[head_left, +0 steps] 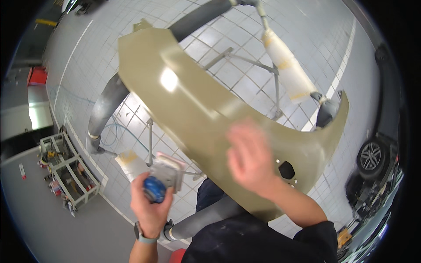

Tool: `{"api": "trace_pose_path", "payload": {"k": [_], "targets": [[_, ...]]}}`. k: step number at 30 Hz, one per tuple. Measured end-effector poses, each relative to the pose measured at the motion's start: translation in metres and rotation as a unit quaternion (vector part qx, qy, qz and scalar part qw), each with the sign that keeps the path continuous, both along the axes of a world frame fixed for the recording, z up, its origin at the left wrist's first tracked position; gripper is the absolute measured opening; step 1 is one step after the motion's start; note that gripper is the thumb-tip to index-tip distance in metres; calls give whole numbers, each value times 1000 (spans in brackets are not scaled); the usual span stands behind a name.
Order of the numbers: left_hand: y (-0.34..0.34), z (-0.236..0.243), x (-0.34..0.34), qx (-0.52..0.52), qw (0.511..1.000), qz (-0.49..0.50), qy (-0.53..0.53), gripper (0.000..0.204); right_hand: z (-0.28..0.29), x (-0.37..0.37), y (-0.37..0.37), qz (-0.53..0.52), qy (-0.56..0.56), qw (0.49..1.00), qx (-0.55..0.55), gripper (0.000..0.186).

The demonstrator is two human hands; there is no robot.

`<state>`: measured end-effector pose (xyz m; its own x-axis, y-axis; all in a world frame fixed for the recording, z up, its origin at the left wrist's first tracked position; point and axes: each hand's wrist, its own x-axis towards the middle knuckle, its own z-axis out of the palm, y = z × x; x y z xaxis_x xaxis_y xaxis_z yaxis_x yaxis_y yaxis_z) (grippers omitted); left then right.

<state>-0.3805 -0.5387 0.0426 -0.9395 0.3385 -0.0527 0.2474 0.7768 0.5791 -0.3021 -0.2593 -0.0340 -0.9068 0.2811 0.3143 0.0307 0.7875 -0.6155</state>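
An olive-beige car fender [175,105] lies across a padded stand in front of me, with a bright light reflected in its surface. To the left of its near edge, my left hand [151,204] grips the blue rounded top of a sander [166,172]. The sander has a grey rectangular base with a pinkish layer on its face, and it is held apart from the fender. My right hand [250,160] is over the middle of the fender with its fingers stretched out, blurred by motion. Whether its fingertips touch the panel I cannot make out.
Grey foam-padded stand arms [107,103] reach out around the fender, one with a white wrapped section [289,65]. A wheeled cart [72,168] with supplies stands at the left. A thin blue hose [127,129] lies on the tiled floor. A car wheel [370,155] is at the right.
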Motion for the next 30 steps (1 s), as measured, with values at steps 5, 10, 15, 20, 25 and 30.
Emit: {"api": "trace_pose_path", "payload": {"k": [5, 10, 15, 20, 25, 30], "targets": [[11, -16, 4, -61, 986, -148, 37, 68, -12, -46, 44, -178, -130, 973, 69, 35], [3, -27, -9, -91, 968, -234, 15, 79, -20, -46, 48, -180, -212, 961, 13, 47], [-2, -29, -44, -110, 949, -292, 35, 81, -22, -45, 50, -180, -241, 954, -4, 50], [10, -26, -87, -120, 941, -312, 56, 81, -18, -46, 51, -175, -261, 949, -13, 52], [20, -12, -119, -171, 933, -313, 50, 79, -17, -46, 49, -186, -267, 946, -8, 49], [35, 2, -103, -192, 909, -370, 27, 79, -15, -48, 44, -198, -240, 950, -4, 46]]}}
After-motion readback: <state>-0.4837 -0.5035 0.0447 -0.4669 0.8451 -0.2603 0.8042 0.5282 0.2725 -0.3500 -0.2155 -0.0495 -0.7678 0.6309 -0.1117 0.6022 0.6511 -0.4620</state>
